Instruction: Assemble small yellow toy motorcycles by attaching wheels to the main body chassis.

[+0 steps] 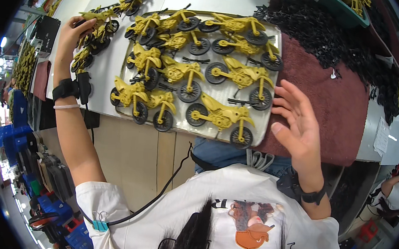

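L hand [72,30]: fingers pinch yellow toy motorbike [89,16]; R hand [299,123]: fingers loosely spread by tray [180,118]; sheet [381,138] w/ illegible print, right.

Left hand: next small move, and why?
Probably ease the yellow toy motorbike at the left hand clear of its neighbours: the fingers are on it, and other motorbikes crowd close by, so wheels could snag.
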Motion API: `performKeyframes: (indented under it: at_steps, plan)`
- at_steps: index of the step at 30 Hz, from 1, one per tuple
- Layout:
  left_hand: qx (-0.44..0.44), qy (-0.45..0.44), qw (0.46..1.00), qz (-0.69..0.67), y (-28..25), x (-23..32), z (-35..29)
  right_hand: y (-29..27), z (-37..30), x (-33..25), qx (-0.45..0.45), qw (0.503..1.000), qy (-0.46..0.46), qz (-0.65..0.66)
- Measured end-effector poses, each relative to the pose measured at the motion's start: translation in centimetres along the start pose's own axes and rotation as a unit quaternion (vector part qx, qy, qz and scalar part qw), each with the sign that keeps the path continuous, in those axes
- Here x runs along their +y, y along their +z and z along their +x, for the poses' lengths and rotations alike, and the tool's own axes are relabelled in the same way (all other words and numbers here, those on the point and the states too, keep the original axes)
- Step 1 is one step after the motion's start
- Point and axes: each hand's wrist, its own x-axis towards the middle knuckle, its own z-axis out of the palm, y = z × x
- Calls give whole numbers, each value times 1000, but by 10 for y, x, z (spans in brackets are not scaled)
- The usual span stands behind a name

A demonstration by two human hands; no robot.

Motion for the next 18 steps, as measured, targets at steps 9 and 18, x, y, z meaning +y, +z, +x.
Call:
performKeyframes:
  at_steps: [9, 18]
  plan:
    - [59, 64, 986, -145, 1, -11, -2, 23, 11, 15, -125, 991, -38, -24]
    - [76, 87, 973, -199, -7, 11, -105, -47, 55, -85, -284, 751, -141, -580]
